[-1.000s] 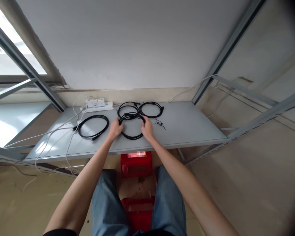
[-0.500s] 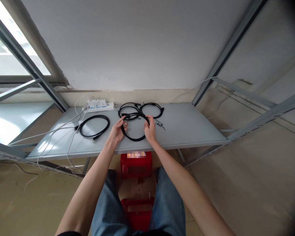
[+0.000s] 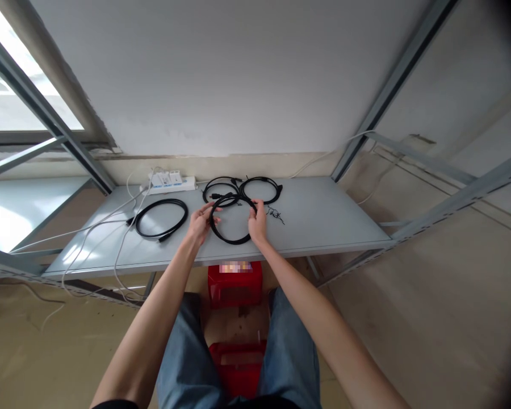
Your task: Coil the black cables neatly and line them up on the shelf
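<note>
A coiled black cable (image 3: pixel 234 241) is held as a ring near the front middle of the grey shelf, its plug end at the top. My right hand (image 3: pixel 258 221) is closed around the ring's right side. At the left side, my left hand (image 3: pixel 201 224) has its fingers loosely around the ring, some tips showing inside it. Just behind lie two more black cable coils, one at left (image 3: pixel 208 184) partly overlapped by the held ring and one at right (image 3: pixel 276 199). Beside my right hand is a small tangle of thin black ties (image 3: pixel 276 215).
Another black cable coil (image 3: pixel 186 213) lies left on the shelf (image 3: pixel 323 227). A white power strip (image 3: pixel 189 183) with adapters stands at the back left, its white cords (image 3: pixel 118 250) hanging over the front edge. Metal uprights (image 3: pixel 353 147) flank the shelf. Red stools (image 3: pixel 234 289) stand below.
The fingers of my left hand have loosened and spread a little at the ring's left side. My right hand keeps its grip. The view has shifted slightly.
</note>
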The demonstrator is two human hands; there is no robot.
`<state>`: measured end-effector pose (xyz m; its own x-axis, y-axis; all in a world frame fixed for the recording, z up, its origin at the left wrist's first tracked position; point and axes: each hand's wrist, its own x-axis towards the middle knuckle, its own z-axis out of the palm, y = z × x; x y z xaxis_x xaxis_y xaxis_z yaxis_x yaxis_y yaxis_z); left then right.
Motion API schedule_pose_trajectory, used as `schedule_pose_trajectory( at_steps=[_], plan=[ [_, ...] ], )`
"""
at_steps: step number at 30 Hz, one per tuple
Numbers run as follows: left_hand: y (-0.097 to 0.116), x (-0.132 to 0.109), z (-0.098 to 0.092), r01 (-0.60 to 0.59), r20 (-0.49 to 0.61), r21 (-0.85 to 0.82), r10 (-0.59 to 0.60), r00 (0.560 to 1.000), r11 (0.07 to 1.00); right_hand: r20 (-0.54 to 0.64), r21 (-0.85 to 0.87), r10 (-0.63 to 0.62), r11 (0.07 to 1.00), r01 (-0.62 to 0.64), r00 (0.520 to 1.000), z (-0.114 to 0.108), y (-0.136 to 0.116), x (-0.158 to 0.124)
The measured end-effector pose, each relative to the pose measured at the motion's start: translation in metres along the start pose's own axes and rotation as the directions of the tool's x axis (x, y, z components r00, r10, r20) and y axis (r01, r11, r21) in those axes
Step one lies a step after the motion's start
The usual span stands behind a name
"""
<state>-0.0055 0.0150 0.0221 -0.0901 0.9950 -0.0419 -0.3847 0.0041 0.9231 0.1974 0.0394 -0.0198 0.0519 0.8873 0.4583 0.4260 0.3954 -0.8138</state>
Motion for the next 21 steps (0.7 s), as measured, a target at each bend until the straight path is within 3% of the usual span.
schedule_pose_trajectory(
  at_steps=[5, 15, 18, 21],
  plan=[
    [0.003, -0.004, -0.002, 0.063, 0.082, 0.076, -0.069, 0.994, 0.995, -0.087, 0.036, 0.141, 0.990, -0.138, 0.986, -0.002, -0.008, -0.002],
    [-0.002, -0.002, -0.002, -0.037, 0.254, 0.323, -0.049, 0.966, 0.946, -0.111, 0.036, 0.156, 0.988, -0.153, 0.981, 0.000, -0.011, -0.001],
    [-0.008, -0.001, -0.001, -0.164, 0.184, 0.524, 0.077, 0.980, 0.836, -0.115, 0.025, 0.149, 0.989, -0.147, 0.982, 0.001, -0.010, -0.001],
    [-0.014, -0.004, 0.004, -0.251, 0.120, 0.767, 0.253, 0.960, 0.590, -0.108, -0.013, 0.142, 0.990, -0.144, 0.984, 0.001, -0.008, -0.002]
  ],
)
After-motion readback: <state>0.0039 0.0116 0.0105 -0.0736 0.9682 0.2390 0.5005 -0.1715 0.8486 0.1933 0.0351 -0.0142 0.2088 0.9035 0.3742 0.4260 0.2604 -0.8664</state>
